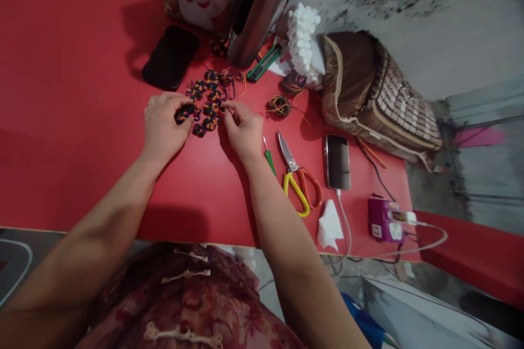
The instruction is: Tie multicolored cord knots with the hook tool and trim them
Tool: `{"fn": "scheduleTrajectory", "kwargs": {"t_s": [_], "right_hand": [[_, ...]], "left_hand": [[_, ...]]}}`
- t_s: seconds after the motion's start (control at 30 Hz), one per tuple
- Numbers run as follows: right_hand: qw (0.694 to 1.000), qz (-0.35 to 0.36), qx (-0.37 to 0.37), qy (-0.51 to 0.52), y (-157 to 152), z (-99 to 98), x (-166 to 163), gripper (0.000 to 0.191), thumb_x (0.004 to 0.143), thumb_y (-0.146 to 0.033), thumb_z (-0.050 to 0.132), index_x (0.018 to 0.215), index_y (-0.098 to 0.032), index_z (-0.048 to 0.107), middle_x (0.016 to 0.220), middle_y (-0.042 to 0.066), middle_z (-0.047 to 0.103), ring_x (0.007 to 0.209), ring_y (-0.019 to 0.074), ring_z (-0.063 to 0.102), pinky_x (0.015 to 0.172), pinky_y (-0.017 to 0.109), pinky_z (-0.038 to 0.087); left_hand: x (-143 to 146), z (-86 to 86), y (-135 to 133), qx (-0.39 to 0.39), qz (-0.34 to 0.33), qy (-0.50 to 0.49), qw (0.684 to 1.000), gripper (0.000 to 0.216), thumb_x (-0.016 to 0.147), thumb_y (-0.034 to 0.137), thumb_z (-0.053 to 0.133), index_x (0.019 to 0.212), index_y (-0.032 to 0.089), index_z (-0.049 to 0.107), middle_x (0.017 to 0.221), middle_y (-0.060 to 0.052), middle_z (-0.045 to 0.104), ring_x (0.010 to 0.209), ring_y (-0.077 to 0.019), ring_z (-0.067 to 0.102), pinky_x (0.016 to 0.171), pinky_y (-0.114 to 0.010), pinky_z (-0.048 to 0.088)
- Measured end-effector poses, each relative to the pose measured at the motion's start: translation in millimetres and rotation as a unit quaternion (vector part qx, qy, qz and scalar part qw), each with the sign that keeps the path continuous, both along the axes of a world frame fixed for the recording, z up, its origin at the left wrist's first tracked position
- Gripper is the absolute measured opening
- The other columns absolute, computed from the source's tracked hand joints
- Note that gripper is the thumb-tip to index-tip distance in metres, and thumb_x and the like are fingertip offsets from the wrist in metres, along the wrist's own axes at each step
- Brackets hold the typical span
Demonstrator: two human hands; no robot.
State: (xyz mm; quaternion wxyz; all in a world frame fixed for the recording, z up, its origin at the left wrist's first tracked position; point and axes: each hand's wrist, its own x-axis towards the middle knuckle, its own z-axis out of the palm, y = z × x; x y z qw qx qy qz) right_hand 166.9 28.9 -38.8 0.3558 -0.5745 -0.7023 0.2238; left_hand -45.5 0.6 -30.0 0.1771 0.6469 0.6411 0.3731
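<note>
Several small crocheted flower pieces (pixel 208 99) in dark blue, orange and red lie bunched on the red table (pixel 73 120). My left hand (pixel 162 126) is closed on one dark crocheted piece (pixel 185 113) at the left of the bunch. On the bunch's right edge, my right hand (pixel 244 128) pinches another piece between thumb and forefinger. Loose yarn ends trail from the pieces.
A black phone (pixel 171 57) lies behind the pieces. A green crochet hook (pixel 269 156), yellow and red scissors (pixel 298 177), a charging phone (pixel 338 161), a purple adapter (pixel 383 220) and a white tissue (pixel 329 226) lie right. A steel flask (pixel 262 8), brown bag (pixel 374 95) and yarn bundles (pixel 279 104) stand behind.
</note>
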Motion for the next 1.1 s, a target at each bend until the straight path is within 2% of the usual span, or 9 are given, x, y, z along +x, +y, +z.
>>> {"fn": "scheduleTrajectory", "kwargs": {"t_s": [0.1, 0.3, 0.4, 0.53, 0.63, 0.7, 0.8, 0.93, 1.1], "right_hand": [[1.0, 0.021, 0.019, -0.002, 0, -2.3, 1, 0.038, 0.109, -0.016, 0.06, 0.134, -0.017, 0.088, 0.11, 0.008, 0.093, 0.091, 0.0212, 0.085, 0.091, 0.033, 0.064], [0.991, 0.083, 0.01, -0.107, -6, 6.9, -7, 0.044, 0.114, -0.016, 0.058, 0.148, -0.025, 0.084, 0.145, 0.009, 0.089, 0.129, 0.0288, 0.087, 0.105, 0.039, 0.065], [0.986, 0.068, -0.018, -0.153, -7, 11.4, -12, 0.039, 0.115, -0.023, 0.063, 0.146, -0.028, 0.085, 0.137, 0.009, 0.091, 0.121, 0.0314, 0.088, 0.097, 0.04, 0.064], [0.995, 0.049, -0.027, -0.085, -5, 11.9, -11, 0.027, 0.112, -0.024, 0.071, 0.131, -0.022, 0.089, 0.116, 0.009, 0.092, 0.099, 0.0245, 0.085, 0.09, 0.034, 0.059], [0.999, 0.023, -0.04, -0.022, -2, 11.5, -8, 0.023, 0.109, -0.023, 0.072, 0.124, -0.017, 0.089, 0.084, 0.001, 0.081, 0.078, 0.0178, 0.074, 0.08, 0.03, 0.053], [0.999, 0.01, -0.042, -0.005, -1, 12.5, -7, 0.024, 0.107, -0.019, 0.07, 0.124, -0.016, 0.087, 0.075, -0.003, 0.072, 0.073, 0.0157, 0.069, 0.077, 0.029, 0.049], [0.999, -0.005, -0.045, -0.03, -3, 15.3, -10, 0.026, 0.103, -0.014, 0.069, 0.12, -0.017, 0.087, 0.076, -0.003, 0.072, 0.071, 0.0157, 0.066, 0.075, 0.03, 0.045], [0.996, 0.002, -0.042, -0.073, -7, 18.2, -12, 0.028, 0.095, -0.007, 0.066, 0.108, -0.019, 0.088, 0.084, 0.001, 0.08, 0.077, 0.019, 0.071, 0.076, 0.032, 0.047], [0.998, 0.03, -0.041, -0.04, -7, 15.8, -10, 0.041, 0.096, -0.008, 0.063, 0.123, -0.021, 0.091, 0.096, 0.005, 0.087, 0.081, 0.0199, 0.074, 0.084, 0.034, 0.054]], "left_hand": [[-1, 0.6, 0, -0.008, -0.004, -0.006, 1.0, 0.033, 0.093, 0.019, 0.082, 0.125, 0.029, 0.084, 0.14, -0.011, 0.082, 0.141, -0.0413, 0.069, 0.127, -0.064, 0.051], [1, -0.9, 0, 0.003, 0.002, 0.001, 1.0, 0.025, 0.096, 0.019, 0.079, 0.118, 0.03, 0.085, 0.135, -0.009, 0.083, 0.137, -0.0386, 0.07, 0.125, -0.06, 0.053], [0, -0.8, 0, 0.013, -0.002, 0.004, 1.0, 0.024, 0.097, 0.02, 0.079, 0.116, 0.03, 0.086, 0.134, -0.008, 0.084, 0.135, -0.0382, 0.071, 0.123, -0.06, 0.054], [-2, -2.4, 1, 0.006, -0.013, 0.001, 1.0, 0.023, 0.097, 0.022, 0.08, 0.118, 0.028, 0.087, 0.136, -0.01, 0.084, 0.136, -0.0404, 0.071, 0.122, -0.063, 0.055], [-1, -6.8, 2, 0.026, -0.001, -0.005, 1.0, 0.022, 0.096, 0.022, 0.08, 0.115, 0.029, 0.087, 0.132, -0.009, 0.085, 0.134, -0.0392, 0.072, 0.122, -0.062, 0.055], [0, -10.0, 3, 0.041, 0.004, -0.015, 0.999, 0.021, 0.095, 0.019, 0.08, 0.112, 0.03, 0.087, 0.129, -0.008, 0.085, 0.131, -0.0379, 0.073, 0.123, -0.062, 0.055], [-1, -12.7, 3, 0.058, 0.008, -0.049, 0.997, 0.027, 0.092, 0.012, 0.08, 0.111, 0.03, 0.085, 0.128, -0.008, 0.082, 0.131, -0.0369, 0.073, 0.125, -0.061, 0.056], [-4, -13.8, 3, 0.103, 0.048, -0.13, 0.985, 0.027, 0.099, 0.013, 0.076, 0.121, 0.029, 0.082, 0.134, -0.009, 0.075, 0.125, -0.0308, 0.075, 0.111, -0.048, 0.067], [-7, -19.3, 7, 0.156, 0.079, -0.152, 0.973, 0.016, 0.103, 0.024, 0.076, 0.118, 0.027, 0.081, 0.127, -0.008, 0.071, 0.107, -0.0253, 0.076, 0.102, -0.045, 0.069]]}}
